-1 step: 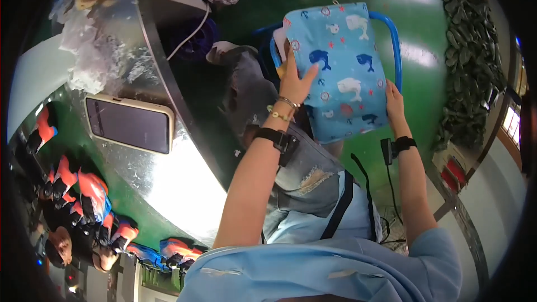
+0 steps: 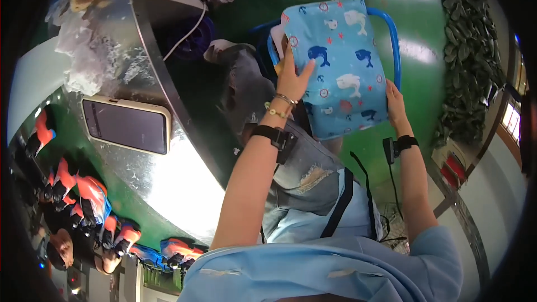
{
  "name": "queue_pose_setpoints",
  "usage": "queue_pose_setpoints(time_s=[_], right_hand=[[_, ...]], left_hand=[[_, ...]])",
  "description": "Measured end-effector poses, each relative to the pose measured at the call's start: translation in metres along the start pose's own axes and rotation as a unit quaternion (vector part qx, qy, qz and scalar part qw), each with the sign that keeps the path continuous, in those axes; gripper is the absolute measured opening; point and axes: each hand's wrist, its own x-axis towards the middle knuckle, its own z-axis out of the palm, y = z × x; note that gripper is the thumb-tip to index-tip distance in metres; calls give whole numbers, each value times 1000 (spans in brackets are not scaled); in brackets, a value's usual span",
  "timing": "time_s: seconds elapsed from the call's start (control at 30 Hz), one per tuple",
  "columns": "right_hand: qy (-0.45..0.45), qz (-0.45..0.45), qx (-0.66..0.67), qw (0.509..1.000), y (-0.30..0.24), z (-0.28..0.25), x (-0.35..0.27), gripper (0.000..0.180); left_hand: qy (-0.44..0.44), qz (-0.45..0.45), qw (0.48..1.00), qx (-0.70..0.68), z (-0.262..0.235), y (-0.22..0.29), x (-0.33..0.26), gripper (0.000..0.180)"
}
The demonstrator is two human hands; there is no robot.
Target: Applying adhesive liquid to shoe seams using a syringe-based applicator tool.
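A flat, rectangular light-blue cloth piece [image 2: 342,86] printed with whales, anchors and red starfish is held out ahead, over my legs. My left hand [image 2: 292,78] grips its left edge, thumb lying on the printed face and fingers behind. At the lower right edge my right hand [image 2: 395,105] is closed on the same cloth, its fingers mostly hidden behind it. Something pale [image 2: 278,38] shows past the cloth's upper left edge. Black straps with small devices circle both wrists, and bracelets [image 2: 278,109] sit on the left one.
Blue metal tubing [image 2: 395,41] curves behind the cloth. To the left, a phone [image 2: 126,125] and crumpled clear plastic [image 2: 86,61] lie on a metal table [image 2: 126,170]. Dark leafy plants [image 2: 467,61] line the right. Orange-and-blue objects [image 2: 92,193] and a person [image 2: 60,249] appear lower left.
The view has shifted very slightly, so the cloth and table sit a little higher and further left. Both hands keep the same hold.
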Motion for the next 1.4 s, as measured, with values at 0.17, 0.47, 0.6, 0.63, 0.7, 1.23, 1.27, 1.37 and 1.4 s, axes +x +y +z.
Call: queue_pose_setpoints(time_s=[0.17,0.47,0.6,0.63,0.7,1.23,1.27,1.37,1.4], right_hand=[[-123,94,-222,963,35,-19,-31,47],[-148,115,-243,952,67,5,-52,32],[-37,68,-480,874,45,10,-49,27],[15,138,-453,881,40,5,-41,28],[13,146,-509,848,21,-9,-21,28],[-323,-148,-689,631,-230,162,188,15],[-393,-171,-714,554,-257,172,162,15],[-526,-150,-720,427,-311,168,135,17],[-551,-94,-688,463,-315,164,151,25]], left_hand=[[8,-36,998,-58,7,-21,-7,64],[-87,-261,937,215,5,16,-43,56],[-128,-275,917,259,-5,30,-41,49],[-171,-259,899,309,-10,38,-42,46],[-198,-241,882,354,-29,62,-45,43],[301,-95,944,100,-84,122,-172,47],[318,-118,937,80,-73,113,-171,45],[378,-116,913,97,-34,83,-156,41],[389,-92,911,102,-24,76,-152,38]])
